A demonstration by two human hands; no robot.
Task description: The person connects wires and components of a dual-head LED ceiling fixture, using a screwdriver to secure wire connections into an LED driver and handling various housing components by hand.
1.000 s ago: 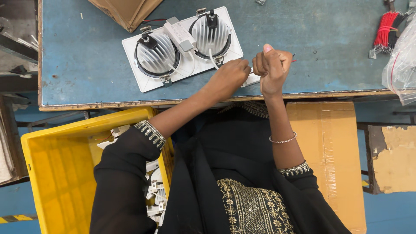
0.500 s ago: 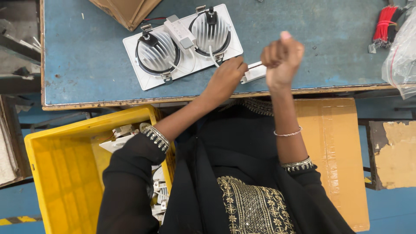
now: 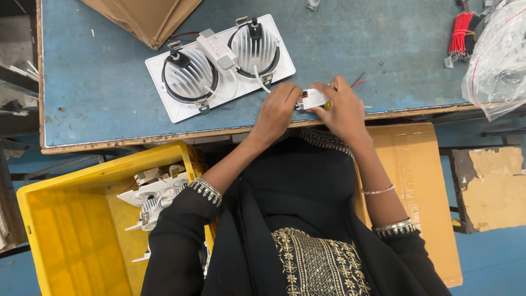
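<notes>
My left hand (image 3: pixel 278 109) and my right hand (image 3: pixel 343 109) both grip a small white rectangular box (image 3: pixel 313 99) at the near edge of the blue table (image 3: pixel 104 82). Thin red and black wires (image 3: pixel 357 82) stick out past my right hand. A white wire runs from the box area to a white twin downlight fixture (image 3: pixel 219 67), which lies back side up with two round ribbed heat sinks and a small white driver between them.
A yellow crate (image 3: pixel 66 219) with several similar white fixtures stands at my lower left. A cardboard box (image 3: pixel 148 16) lies at the table's far edge. A red wire bundle (image 3: pixel 461 33) and a clear plastic bag (image 3: pixel 498 60) sit at the far right. Brown cardboard (image 3: pixel 416 181) is beneath the table's right.
My right hand was raised in a fist above the table edge; it has come down onto the small white box. My left hand stays on the box.
</notes>
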